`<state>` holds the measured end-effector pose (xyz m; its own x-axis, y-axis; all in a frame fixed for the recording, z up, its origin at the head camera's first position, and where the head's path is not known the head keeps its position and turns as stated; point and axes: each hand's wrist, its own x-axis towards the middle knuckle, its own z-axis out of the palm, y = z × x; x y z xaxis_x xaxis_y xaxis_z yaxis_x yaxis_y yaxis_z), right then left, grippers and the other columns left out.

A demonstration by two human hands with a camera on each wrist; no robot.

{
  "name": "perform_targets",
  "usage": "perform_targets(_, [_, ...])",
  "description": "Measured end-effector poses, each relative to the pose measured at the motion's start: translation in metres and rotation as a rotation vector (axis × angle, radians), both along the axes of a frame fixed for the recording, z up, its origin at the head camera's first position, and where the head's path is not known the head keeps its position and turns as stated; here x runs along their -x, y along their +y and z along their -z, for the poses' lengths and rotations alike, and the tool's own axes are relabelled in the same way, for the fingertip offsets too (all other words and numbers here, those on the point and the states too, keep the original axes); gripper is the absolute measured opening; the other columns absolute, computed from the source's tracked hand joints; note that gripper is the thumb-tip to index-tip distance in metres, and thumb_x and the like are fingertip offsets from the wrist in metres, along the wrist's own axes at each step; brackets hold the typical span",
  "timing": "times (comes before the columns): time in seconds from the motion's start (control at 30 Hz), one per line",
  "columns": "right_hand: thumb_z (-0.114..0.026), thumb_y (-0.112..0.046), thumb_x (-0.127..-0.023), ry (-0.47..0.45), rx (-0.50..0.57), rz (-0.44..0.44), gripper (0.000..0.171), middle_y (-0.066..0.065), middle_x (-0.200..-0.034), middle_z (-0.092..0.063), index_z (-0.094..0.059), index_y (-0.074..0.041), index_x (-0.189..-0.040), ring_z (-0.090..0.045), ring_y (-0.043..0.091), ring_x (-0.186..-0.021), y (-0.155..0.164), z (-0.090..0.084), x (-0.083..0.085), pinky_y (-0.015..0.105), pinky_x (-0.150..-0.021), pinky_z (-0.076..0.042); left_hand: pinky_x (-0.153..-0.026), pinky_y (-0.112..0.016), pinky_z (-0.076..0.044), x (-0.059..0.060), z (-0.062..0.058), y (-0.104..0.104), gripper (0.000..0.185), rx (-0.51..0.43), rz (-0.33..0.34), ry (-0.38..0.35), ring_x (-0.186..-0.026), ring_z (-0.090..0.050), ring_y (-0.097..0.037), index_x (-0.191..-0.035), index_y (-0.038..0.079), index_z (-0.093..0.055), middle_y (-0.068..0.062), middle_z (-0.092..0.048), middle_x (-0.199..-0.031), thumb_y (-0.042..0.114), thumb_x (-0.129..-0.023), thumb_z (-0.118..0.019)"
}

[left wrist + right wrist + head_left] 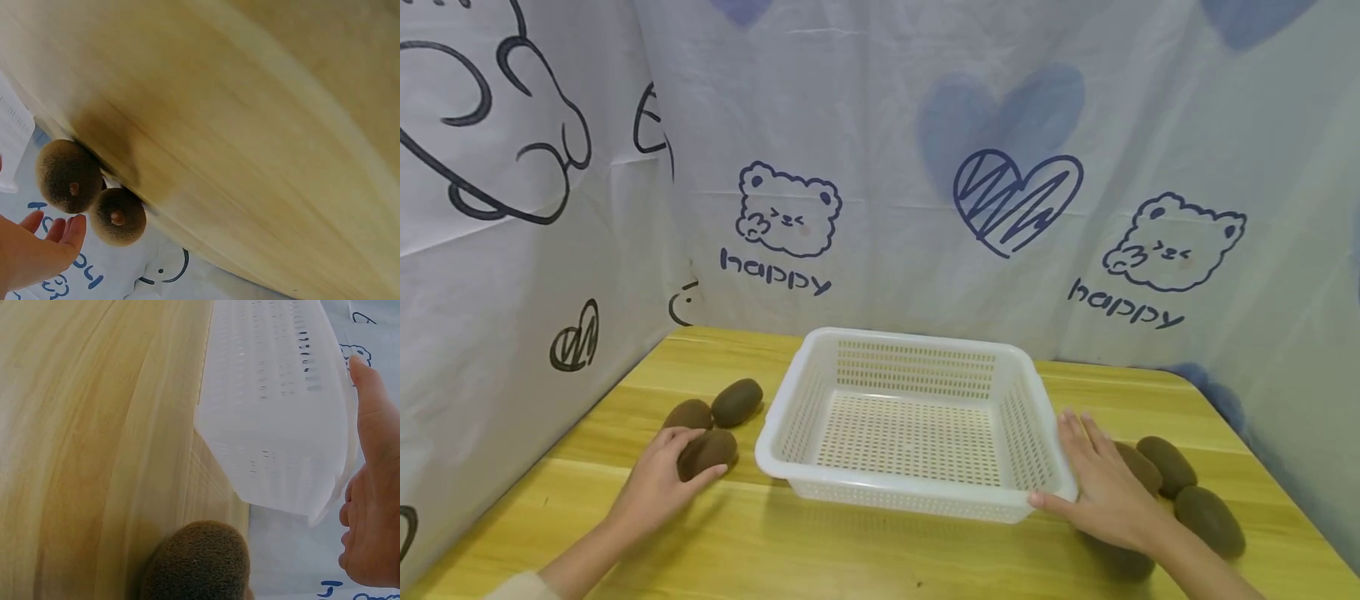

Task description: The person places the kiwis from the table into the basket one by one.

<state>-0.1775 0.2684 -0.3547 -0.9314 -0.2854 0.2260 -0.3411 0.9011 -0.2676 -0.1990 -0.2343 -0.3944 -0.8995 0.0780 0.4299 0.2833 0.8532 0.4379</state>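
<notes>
A white plastic basket point(917, 487) with perforated sides stands on the table, its visible inside bare. On its left lie three brown kiwis: one under my left hand point(658, 475), the nearest kiwi point(711, 450), and another kiwi point(737, 402) behind. My left fingers and thumb spread around the nearest kiwi; in the left wrist view the fingertips point(78, 228) are close to a kiwi point(65, 178), and contact is unclear. My right hand point(1105, 487) rests at the basket's right front corner, thumb on the rim and fingers extended along the side.
Several kiwis point(1210, 521) lie to the right of the basket, partly hidden by the right hand and forearm. One kiwi point(200, 562) shows below the basket in the right wrist view. A printed white cloth point(895, 250) hangs behind the wooden table point(820, 550) and along its sides.
</notes>
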Motion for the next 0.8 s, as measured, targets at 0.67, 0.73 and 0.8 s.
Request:
perform_targets(0.67, [-0.063, -0.052, -0.078, 0.019, -0.006, -0.027, 0.102, 0.032, -0.149, -0.016, -0.017, 0.013, -0.142, -0.016, 0.049, -0.137, -0.0042, 0.0017, 0.0017, 0.063, -0.108, -0.02, -0.085, -0.058, -0.047, 0.0075, 0.011, -0.0076, 0.06, 0.029, 0.004, -0.119, -0.103, -0.052, -0.05, -0.12, -0.014, -0.049, -0.034, -0.052, -0.114, 0.006, -0.071, -0.078])
perform_targets(0.73, [-0.063, -0.052, -0.078, 0.025, -0.013, -0.026, 0.102, 0.032, -0.149, -0.017, -0.017, 0.013, -0.142, -0.017, 0.049, -0.137, -0.0043, 0.0011, 0.0015, 0.063, -0.108, -0.02, -0.085, -0.058, -0.047, 0.0079, 0.011, -0.0077, 0.06, 0.029, 0.007, -0.113, -0.102, -0.053, -0.05, -0.12, -0.015, -0.05, -0.034, -0.052, -0.113, 0.005, -0.07, -0.078])
perform_targets(0.8, [-0.063, -0.053, -0.078, 0.03, -0.019, -0.023, 0.102, 0.032, -0.149, -0.017, -0.018, 0.012, -0.142, -0.017, 0.049, -0.137, -0.0041, 0.0011, 0.0014, 0.063, -0.108, -0.02, -0.084, -0.058, -0.048, 0.0083, 0.011, -0.0081, 0.059, 0.03, 0.01, -0.107, -0.101, -0.053, -0.05, -0.119, -0.015, -0.05, -0.034, -0.052, -0.112, 0.004, -0.07, -0.078])
